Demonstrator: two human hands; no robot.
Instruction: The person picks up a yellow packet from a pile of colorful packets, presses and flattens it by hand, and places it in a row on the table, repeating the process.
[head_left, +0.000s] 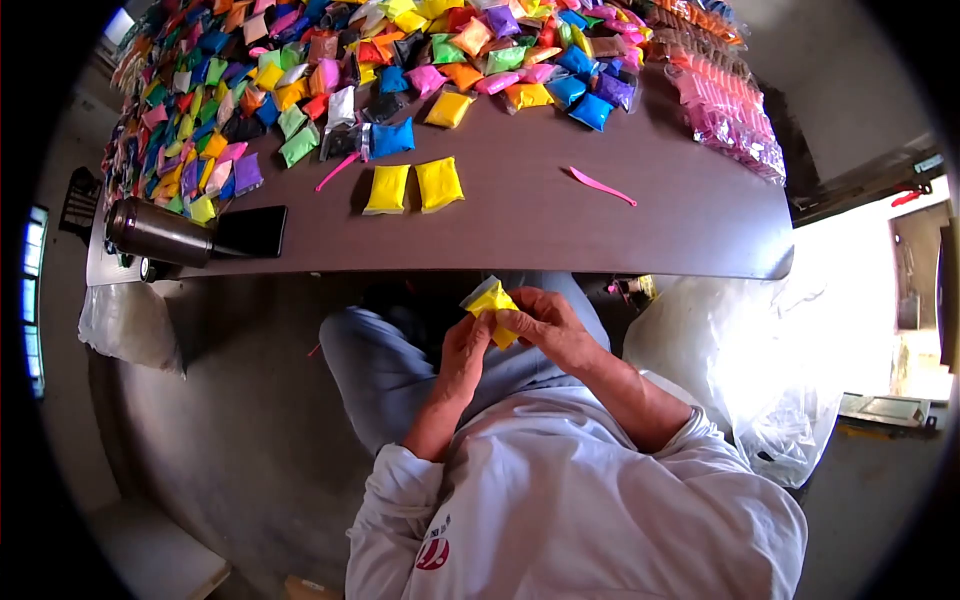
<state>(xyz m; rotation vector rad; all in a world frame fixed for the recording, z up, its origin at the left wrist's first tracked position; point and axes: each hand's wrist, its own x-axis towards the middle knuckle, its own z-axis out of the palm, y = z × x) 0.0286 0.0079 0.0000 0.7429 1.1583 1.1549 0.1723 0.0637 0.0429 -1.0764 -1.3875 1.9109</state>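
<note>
Over my lap, just off the table's front edge, both hands grip one small yellow packet (490, 301). My left hand (468, 345) pinches its lower left side, thumb on top. From the right, my right hand (545, 322) closes on it with thumb and curled fingers. Two more yellow packets, a left one (387, 189) and a right one (439, 184), lie side by side on the brown table (510, 235). A pink plastic tool (603, 187) rests to their right, and another thin pink tool (337, 172) lies to their left.
A heap of coloured packets (480, 40) covers the table's back and left. Stacked pink packs (728, 115) stand at the right. A dark flask (160, 231) and a black phone (251, 232) lie front left. A clear plastic bag (780, 410) hangs at right.
</note>
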